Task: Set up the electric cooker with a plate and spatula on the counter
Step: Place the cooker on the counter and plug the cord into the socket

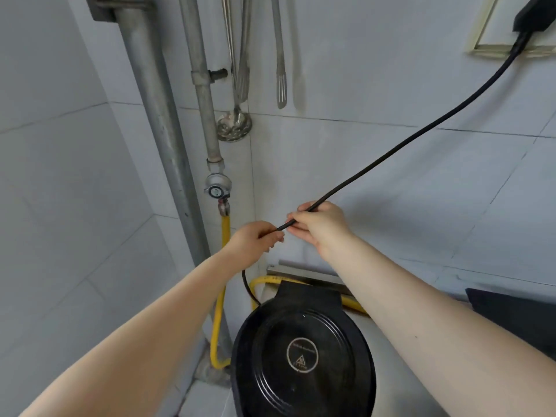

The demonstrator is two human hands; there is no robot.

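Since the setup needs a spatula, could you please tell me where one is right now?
In the head view, a slotted metal spatula hangs on the tiled wall at upper centre, right of the perforated skimmer and above both hands.

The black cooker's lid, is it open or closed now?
Closed. The round black lid lies flat over the cooker's body, no gap or cooking surface showing. Both hands are off it, the left hand and right hand holding the black cord.
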